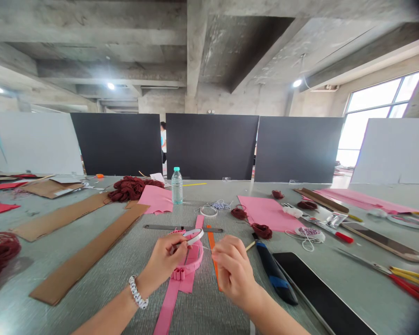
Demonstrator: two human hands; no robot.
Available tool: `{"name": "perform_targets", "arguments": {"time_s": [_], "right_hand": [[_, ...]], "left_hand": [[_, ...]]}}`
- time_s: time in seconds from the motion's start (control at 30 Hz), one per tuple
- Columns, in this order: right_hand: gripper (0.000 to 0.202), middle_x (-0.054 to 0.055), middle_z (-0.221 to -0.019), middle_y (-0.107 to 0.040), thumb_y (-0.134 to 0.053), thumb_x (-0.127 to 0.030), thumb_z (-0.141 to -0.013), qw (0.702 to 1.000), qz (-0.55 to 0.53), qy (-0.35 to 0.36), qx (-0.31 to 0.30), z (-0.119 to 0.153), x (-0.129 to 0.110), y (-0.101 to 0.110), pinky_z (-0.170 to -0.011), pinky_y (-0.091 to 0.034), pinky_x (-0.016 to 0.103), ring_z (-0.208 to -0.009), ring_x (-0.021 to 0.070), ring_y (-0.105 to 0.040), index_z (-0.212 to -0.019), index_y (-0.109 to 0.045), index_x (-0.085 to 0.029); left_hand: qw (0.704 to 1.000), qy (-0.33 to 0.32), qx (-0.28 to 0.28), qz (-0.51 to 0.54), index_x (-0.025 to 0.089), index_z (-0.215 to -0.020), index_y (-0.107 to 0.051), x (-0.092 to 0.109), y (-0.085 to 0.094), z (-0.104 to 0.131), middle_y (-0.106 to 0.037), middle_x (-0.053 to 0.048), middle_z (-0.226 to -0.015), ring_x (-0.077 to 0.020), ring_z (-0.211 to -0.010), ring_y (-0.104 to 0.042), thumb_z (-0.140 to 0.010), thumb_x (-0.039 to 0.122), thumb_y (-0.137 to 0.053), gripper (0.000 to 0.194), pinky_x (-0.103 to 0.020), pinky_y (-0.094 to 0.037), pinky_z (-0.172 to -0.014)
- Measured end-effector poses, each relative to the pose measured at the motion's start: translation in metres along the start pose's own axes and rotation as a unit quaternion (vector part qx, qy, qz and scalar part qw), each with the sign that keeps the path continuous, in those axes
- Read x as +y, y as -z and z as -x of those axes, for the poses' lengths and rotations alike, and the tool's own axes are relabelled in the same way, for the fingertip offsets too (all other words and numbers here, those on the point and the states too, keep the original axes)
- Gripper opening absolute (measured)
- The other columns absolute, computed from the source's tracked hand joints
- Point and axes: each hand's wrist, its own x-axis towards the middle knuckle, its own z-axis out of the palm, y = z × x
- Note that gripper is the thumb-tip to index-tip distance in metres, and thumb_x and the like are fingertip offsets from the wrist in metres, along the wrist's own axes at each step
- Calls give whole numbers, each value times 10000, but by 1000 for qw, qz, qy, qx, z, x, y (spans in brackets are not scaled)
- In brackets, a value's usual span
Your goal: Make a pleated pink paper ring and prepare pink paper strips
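My left hand (174, 251) pinches a narrow roll of white tape (195, 236) between thumb and fingers. Beneath it lies a round pink paper piece (196, 264) with a raised rim and small rolled tubes on its near side. A long pink paper strip (168, 304) runs from it toward me. To the right, my right hand (232, 267) is closed in a pinch, level with the roll. Whatever its fingertips hold is too small or hidden to name. An orange strip (212, 249) lies partly behind this hand.
A metal ruler (150, 227) lies behind the paper piece, and a water bottle (177, 186) stands farther back. Cardboard strips (91, 253) lie left. On the right are a blue-black cutter (274, 274), a phone (317, 291), scissors (387, 267) and dark red yarn (261, 230).
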Motion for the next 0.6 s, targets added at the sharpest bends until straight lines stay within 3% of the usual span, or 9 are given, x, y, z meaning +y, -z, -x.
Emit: {"name": "perform_targets", "arguments": {"time_s": [0.27, 0.33, 0.4, 0.5, 0.6], "right_hand": [[435, 19, -808, -558, -431, 70, -641, 996, 76, 39, 16, 1, -11, 3, -613, -369, 342, -663, 155, -397, -951, -431, -235], [367, 10, -795, -557, -444, 47, -643, 995, 78, 59, 8, 2, -15, 7, -597, -370, 336, -650, 152, -391, -876, -446, -236], [322, 0, -767, -532, -451, 17, -660, 994, 64, 68, 51, 3, -15, 10, -581, -370, 332, -638, 151, -391, -836, -447, -252], [343, 7, -765, -470, -440, 7, -685, 985, 42, 0, 168, 2, -7, 11, -590, -366, 339, -664, 161, -415, -891, -435, -267], [356, 46, -880, -445, -440, -16, -713, 975, 35, -125, 178, -1, 10, 8, -680, -360, 376, -811, 195, -432, -989, -409, -238]], "left_hand": [[999, -15, -11, 50, 135, -620, -531, 3, -5, 2, -339, 41, -544, -83, -500, -275, -784, 286, -409, 254, -211, -223, -445], [998, -8, 8, 59, 136, -603, -529, -2, 0, -1, -322, 43, -535, -84, -499, -274, -767, 294, -424, 250, -209, -229, -444], [997, 6, 52, 54, 138, -612, -538, -10, 11, -8, -301, 50, -520, -83, -483, -268, -763, 291, -416, 248, -208, -225, -437], [993, 1, 112, 35, 152, -625, -534, -16, 24, -13, -298, 49, -522, -91, -493, -290, -795, 261, -348, 274, -210, -254, -465], [997, -31, 75, 8, 157, -621, -550, -6, 16, -3, -399, 30, -561, -99, -532, -357, -774, 250, -421, 221, -215, -302, -503]]}}
